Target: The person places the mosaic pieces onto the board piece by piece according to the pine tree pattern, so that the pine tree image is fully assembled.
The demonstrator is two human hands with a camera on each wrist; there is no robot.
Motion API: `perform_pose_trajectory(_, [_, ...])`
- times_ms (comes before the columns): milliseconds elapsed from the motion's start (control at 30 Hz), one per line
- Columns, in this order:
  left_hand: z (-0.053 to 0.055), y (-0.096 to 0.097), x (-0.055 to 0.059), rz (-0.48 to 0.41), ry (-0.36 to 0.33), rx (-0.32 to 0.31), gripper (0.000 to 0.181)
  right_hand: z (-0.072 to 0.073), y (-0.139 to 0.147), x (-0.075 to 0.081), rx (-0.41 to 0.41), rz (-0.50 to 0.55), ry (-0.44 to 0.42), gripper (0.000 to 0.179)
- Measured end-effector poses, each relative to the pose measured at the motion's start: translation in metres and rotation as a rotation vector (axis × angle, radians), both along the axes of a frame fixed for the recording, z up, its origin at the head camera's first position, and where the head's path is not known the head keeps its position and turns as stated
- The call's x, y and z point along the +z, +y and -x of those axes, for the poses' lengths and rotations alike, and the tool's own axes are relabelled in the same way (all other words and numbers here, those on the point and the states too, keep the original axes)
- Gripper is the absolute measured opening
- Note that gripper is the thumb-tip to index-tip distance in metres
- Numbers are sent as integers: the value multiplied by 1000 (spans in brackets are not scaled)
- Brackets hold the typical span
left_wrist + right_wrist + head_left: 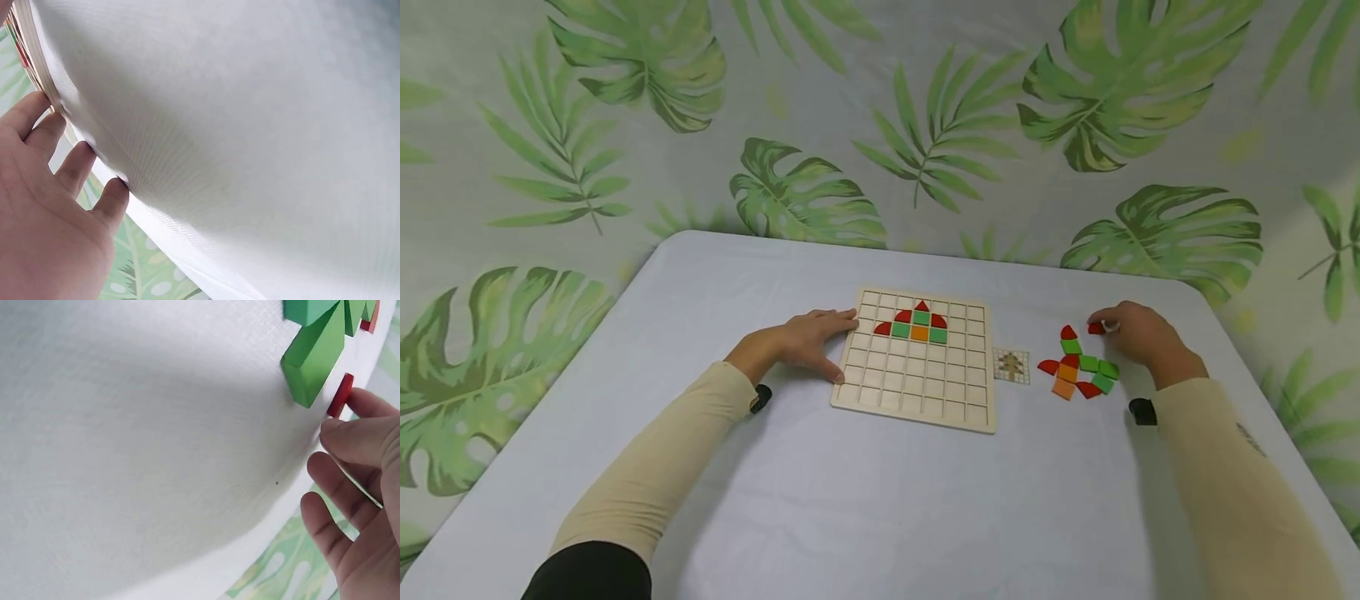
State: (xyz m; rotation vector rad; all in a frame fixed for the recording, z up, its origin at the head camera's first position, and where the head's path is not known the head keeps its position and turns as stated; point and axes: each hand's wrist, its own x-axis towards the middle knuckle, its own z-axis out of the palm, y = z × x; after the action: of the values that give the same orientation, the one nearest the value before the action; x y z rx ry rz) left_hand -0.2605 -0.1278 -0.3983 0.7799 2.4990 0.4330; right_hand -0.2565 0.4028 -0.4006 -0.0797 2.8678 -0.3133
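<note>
A square wooden grid board (917,383) lies on the white table. Red curved-edge tiles, a red triangle (922,306), green squares and an orange square (919,332) sit in its upper cells. My left hand (808,340) has its fingers spread, with fingertips and thumb against the board's left edge. At the right, my right hand (1142,333) pinches a red curved-edge tile (341,395) between thumb and index finger, low over the cloth. Its other fingers are loosely bent in the right wrist view. Beside it is a cluster of loose red, green and orange tiles (1067,372).
A small pattern card (1012,366) showing a brown tree-like figure on a grid lies between the board and the loose tiles. Behind the table (880,508) hangs a leaf-print cloth (940,125). Dark wrist devices (1142,412) sit under the sleeves.
</note>
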Motion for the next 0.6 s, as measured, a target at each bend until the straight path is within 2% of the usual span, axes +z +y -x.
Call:
perform_pose_trajectory(367, [0, 0, 1, 4, 8, 1, 97, -6, 4, 2, -1, -38, 50, 31])
perform_pose_trajectory(600, [0, -1, -1, 2, 0, 1, 97, -8, 9, -2, -18, -20, 25, 40])
